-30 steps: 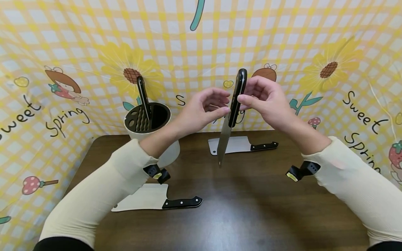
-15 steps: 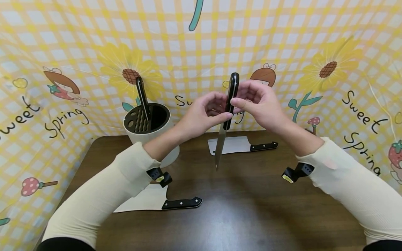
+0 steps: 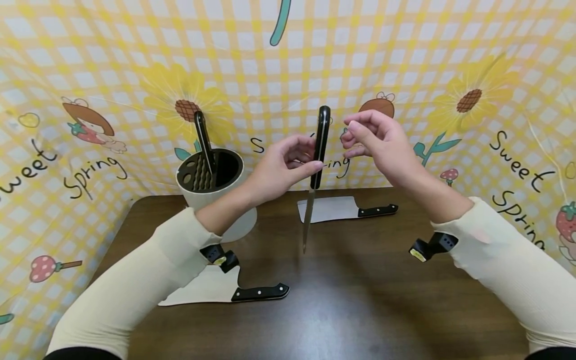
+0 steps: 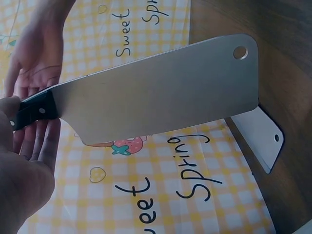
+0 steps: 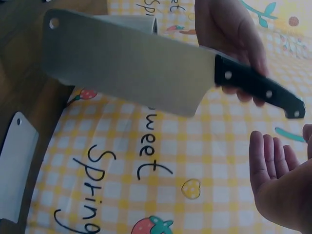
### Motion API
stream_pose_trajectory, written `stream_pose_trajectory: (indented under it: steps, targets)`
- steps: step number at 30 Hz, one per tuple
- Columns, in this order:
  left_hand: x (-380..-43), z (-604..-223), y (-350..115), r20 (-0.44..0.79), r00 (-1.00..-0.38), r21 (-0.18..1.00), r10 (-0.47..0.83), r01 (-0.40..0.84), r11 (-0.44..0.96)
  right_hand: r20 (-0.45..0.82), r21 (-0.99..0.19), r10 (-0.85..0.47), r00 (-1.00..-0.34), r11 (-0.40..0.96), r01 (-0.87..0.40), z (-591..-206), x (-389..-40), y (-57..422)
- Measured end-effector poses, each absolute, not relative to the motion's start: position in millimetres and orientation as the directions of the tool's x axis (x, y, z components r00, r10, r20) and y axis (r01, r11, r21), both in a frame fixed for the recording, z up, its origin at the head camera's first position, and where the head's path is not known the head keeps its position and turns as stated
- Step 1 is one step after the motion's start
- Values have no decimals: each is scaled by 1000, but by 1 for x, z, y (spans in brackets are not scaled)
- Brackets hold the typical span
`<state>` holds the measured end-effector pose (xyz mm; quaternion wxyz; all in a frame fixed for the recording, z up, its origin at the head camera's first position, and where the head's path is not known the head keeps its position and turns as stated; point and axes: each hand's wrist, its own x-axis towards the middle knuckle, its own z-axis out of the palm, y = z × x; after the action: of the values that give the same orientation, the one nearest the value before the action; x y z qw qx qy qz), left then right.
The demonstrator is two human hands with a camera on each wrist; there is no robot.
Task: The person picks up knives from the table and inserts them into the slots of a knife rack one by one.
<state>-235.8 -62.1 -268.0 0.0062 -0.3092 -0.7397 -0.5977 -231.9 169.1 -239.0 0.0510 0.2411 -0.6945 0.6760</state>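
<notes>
My left hand (image 3: pixel 285 165) pinches the black handle of a cleaver (image 4: pixel 161 92) between thumb and fingers. The cleaver hangs upright above the table, handle up and blade down, seen edge-on in the head view and broadside in both wrist views. Its wide blade has a round hole near the end corner. To the right of the handle, my right hand (image 3: pixel 382 145) is apart from it, fingers loosely bent with nothing in them; the right wrist view shows those fingers (image 5: pixel 275 156) below the handle end.
A white knife holder (image 3: pixel 211 195) with a black slotted top stands at the back left, a black-handled utensil (image 3: pixel 204 140) in it. One cleaver (image 3: pixel 328 209) lies at the back of the brown table (image 3: pixel 360 300); another cleaver (image 3: pixel 204 286) lies front left, partly under my left sleeve. Checked cloth hangs behind.
The cleaver has moved left and slightly down. My left hand has taken hold of its handle, and my right hand has let go and drawn back to the right.
</notes>
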Motion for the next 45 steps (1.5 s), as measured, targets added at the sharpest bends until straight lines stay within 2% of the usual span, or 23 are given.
stream_pose_trajectory:
  steps: [8, 16, 26, 37, 45]
  targets:
    - [-229, -270, -80, 387, -814, 876, 432, 471, 102, 317, -932, -267, -910, 90, -351, -250, -236, 184]
    - [-222, -265, -100, 374, -825, 871, 423, 469, 144, 248, -902, -221, -943, 302, -308, -272, -242, 203]
    - [-214, -258, -125, 393, -833, 850, 388, 490, 191, 107, -824, -285, -952, 511, -245, -305, -247, 221]
    - [-206, -239, -151, 468, -830, 845, 302, 521, 121, 122, -728, -263, -957, 632, -267, -373, -261, 249]
    - [-203, -230, -169, 516, -825, 841, 230, 539, 46, 120, -620, -276, -954, 729, -290, -405, -266, 267]
